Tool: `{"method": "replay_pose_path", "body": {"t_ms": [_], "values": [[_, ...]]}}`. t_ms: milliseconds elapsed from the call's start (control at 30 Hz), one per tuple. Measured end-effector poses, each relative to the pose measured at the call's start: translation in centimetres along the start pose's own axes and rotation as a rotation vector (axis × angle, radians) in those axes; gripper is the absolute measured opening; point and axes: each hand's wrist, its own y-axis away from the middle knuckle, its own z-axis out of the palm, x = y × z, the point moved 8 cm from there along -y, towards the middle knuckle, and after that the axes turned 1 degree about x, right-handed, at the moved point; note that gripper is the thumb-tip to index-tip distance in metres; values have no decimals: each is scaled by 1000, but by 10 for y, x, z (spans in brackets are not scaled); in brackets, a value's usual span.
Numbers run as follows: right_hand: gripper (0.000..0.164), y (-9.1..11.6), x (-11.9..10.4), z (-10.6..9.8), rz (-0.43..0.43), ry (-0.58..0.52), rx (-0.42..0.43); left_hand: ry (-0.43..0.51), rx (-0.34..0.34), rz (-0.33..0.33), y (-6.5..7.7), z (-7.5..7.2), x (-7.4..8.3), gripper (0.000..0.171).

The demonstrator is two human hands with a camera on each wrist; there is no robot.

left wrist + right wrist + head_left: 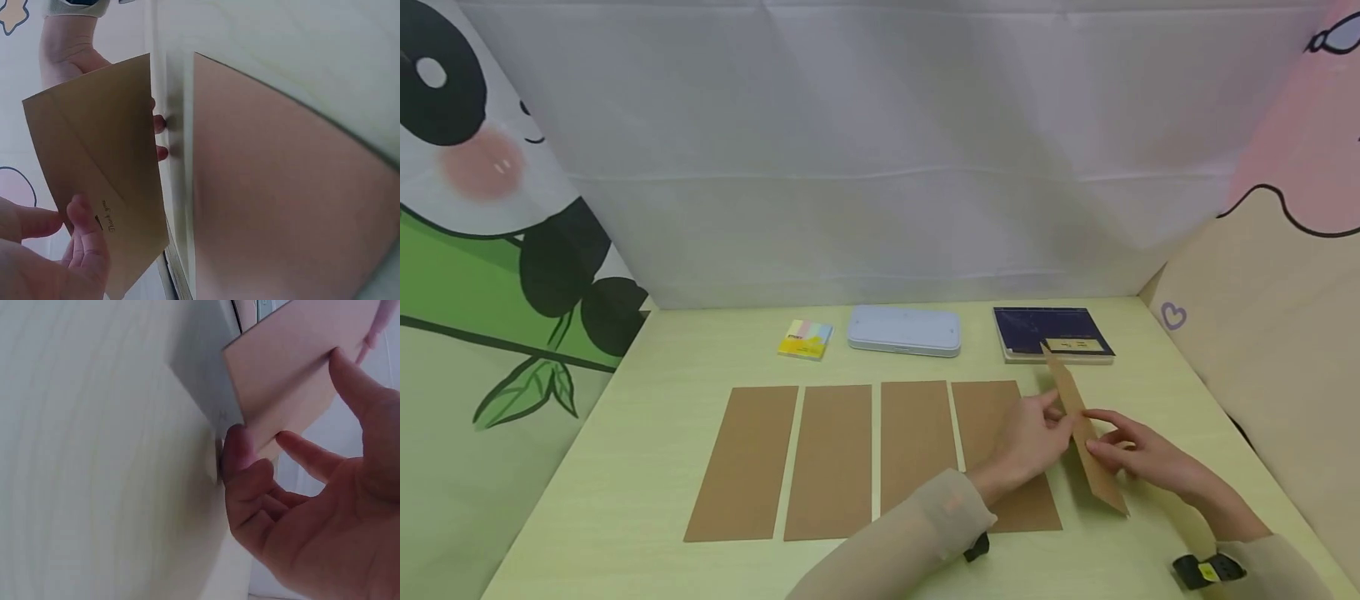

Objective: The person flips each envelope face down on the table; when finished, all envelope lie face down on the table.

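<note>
A brown kraft envelope (1099,467) is held up on its edge, tilted, at the right of the table. In the left wrist view, the envelope (100,144) shows a flap line and printed "Thank you". My left hand (1033,433) pinches its near edge, with fingertips against the printed face. From the other side my right hand (1157,458) holds it. In the right wrist view, the right hand's thumb and a finger press the plain face of the envelope (294,369), other fingers curled at its lower edge. Beside my left hand lies a flat brown envelope (981,408).
More brown envelopes (741,467) lie flat in a row to the left, with narrow gaps between. Along the back stand a sticky-note pack (805,340), a pale blue case (904,330) and a dark blue notebook (1048,331). A white cloth wall (880,167) closes the rear.
</note>
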Motion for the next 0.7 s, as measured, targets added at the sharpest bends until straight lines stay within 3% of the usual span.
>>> {"method": "replay_pose_path", "body": {"t_ms": [133, 367, 533, 700], "values": [[62, 2, 0, -1, 2, 44, 19, -93, 27, 20, 0, -2, -2, 40], [64, 6, 0, -3, -9, 159, 39, -207, -5, 23, 1, 0, -7, 36], [68, 7, -1, -4, -9, 239, 55, -311, -23, 13, 2, 1, -11, 3], [71, 4, -5, -5, -60, 357, 98, -446, -69, -14, 3, 5, -15, 26]]}}
